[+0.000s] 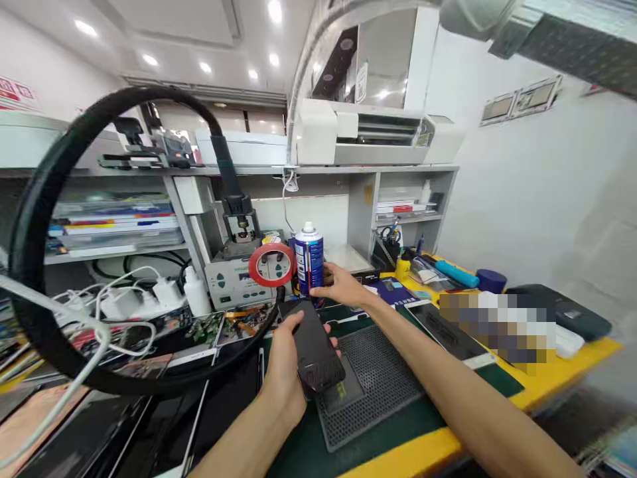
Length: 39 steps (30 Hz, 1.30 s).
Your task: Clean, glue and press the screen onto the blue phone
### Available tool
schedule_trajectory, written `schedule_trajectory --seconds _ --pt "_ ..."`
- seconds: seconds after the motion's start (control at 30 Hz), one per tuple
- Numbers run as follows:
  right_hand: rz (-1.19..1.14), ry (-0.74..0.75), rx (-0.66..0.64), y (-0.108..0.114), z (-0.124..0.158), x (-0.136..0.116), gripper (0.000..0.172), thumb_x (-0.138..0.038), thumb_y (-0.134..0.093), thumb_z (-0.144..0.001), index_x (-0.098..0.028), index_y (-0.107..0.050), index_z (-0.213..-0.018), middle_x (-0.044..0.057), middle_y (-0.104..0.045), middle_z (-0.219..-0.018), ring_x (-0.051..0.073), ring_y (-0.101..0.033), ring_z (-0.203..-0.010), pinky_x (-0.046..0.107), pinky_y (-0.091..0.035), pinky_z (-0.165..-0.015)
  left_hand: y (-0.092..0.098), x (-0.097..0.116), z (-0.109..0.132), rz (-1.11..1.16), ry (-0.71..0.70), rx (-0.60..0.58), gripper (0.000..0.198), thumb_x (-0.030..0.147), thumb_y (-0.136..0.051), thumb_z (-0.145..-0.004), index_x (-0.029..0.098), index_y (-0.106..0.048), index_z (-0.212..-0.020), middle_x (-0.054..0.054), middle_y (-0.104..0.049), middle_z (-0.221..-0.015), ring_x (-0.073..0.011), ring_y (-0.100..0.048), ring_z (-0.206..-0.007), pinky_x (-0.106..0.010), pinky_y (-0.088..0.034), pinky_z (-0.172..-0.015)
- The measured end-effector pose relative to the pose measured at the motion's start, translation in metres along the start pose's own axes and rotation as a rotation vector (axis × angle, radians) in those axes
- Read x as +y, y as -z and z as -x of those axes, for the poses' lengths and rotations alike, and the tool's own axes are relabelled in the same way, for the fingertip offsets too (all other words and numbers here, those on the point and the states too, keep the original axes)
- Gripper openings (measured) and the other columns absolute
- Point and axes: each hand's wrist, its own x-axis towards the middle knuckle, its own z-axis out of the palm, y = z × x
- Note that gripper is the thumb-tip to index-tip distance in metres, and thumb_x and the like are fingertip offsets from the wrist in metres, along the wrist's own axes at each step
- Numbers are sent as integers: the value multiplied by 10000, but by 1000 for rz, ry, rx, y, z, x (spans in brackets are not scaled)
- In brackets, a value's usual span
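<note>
The phone (316,348) is black, the spray can (309,259) blue and white. The grey mat (385,365) is dotted.

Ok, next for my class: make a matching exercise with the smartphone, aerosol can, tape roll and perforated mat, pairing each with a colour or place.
1. Smartphone
2. Aerosol can
3. Tape roll
4. Perforated mat

A. Red all round
B. Grey, lying on the green surface
C. In the left hand
D. Mostly blue, white cap

Pairs: 1-C, 2-D, 3-A, 4-B
</note>
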Motion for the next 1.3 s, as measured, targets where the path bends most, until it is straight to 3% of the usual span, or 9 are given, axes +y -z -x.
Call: schedule_trajectory --seconds 0.17,0.4,0.67,0.9,1.1,1.3 --pt "17 -6 2 0 0 -1 623 -477 -789 -782 -197 -572 -1295 119 -673 -1247 288 -667 -1073 447 -556 -913 3 -4 1 28 6 -38 472 470 -549 -904 61 -659 -1113 -192 -730 -916 -265 -707 -672 -427 -626 -673" --pt "78 -33 64 -3 0 2 678 -402 -805 -748 -153 -507 -1304 140 -674 -1206 265 -687 -971 403 -580 -809 2 -3 -1 69 2 -42 413 437 -550 -897 78 -647 -1076 -168 -725 -856 -246 -696 -630 -407 -616 -636" --pt "206 -44 134 -12 7 -8 759 -392 -817 -694 -177 -478 -1338 122 -660 -1225 275 -663 -1014 394 -546 -829 2 -4 0 54 -24 -58 403 433 -547 -908 66 -675 -1017 -168 -728 -855 -248 -699 -653 -408 -617 -657" --pt "354 -86 286 -31 9 -16 558 -415 -692 -790 -187 -527 -1272 140 -663 -1180 338 -629 -1049 452 -479 -864 3 -5 -3 104 -5 -64 392 426 -572 -886 58 -698 -932 -133 -702 -776 -206 -654 -581 -366 -603 -600" --pt "340 -108 281 -33 9 -12 612 -404 -712 -761 -192 -503 -1296 126 -671 -1174 318 -651 -1015 398 -506 -800 3 -4 -1 75 -14 -84 397 448 -570 -894 76 -709 -922 -128 -700 -760 -208 -653 -577 -368 -607 -593" --pt "299 -85 271 -31 10 -12 685 -370 -753 -734 -179 -478 -1332 139 -660 -1217 326 -641 -1059 421 -521 -840 1 -2 2 85 -20 -58 390 436 -572 -900 70 -704 -914 -137 -710 -811 -205 -666 -597 -371 -615 -617"
